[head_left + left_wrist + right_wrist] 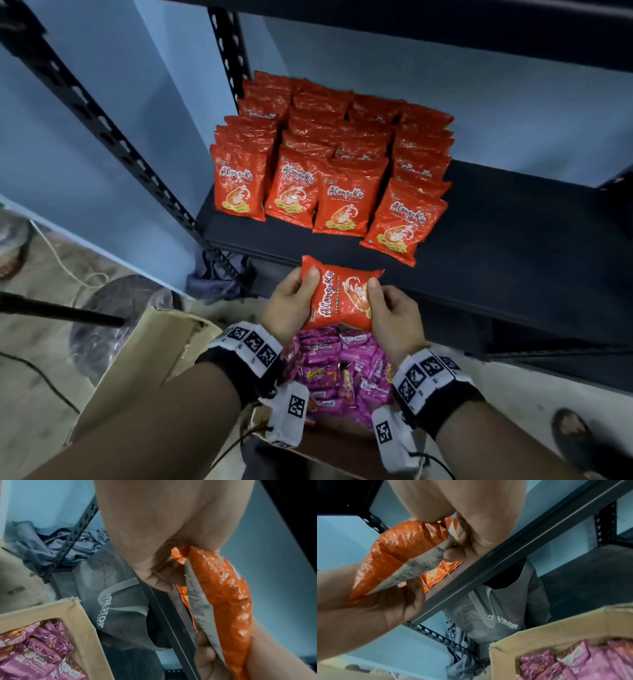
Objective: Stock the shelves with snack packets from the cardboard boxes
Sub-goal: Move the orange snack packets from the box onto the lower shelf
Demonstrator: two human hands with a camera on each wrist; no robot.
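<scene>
An orange prawn-cracker packet (340, 294) is held sideways just in front of the black shelf (507, 240) edge. My left hand (296, 298) grips its left end with the thumb on top, and my right hand (388, 310) grips its right end. The left wrist view shows the packet (223, 595) edge-on between the left hand (154, 555) and the right hand (205, 655). In the right wrist view the packet (393, 555) sits under the right hand (471, 538). Several rows of matching orange packets (329, 164) stand on the shelf's left part. Below my hands is an open cardboard box (154, 349) of pink packets (339, 370).
A perforated black upright (113, 137) runs along the shelf's left side, with grey cloth (219, 277) at its foot. A grey bag (120, 601) lies under the shelf. A black rod (61, 311) juts in from the left. A sandal (575, 435) lies on the floor at right. The shelf's right half is bare.
</scene>
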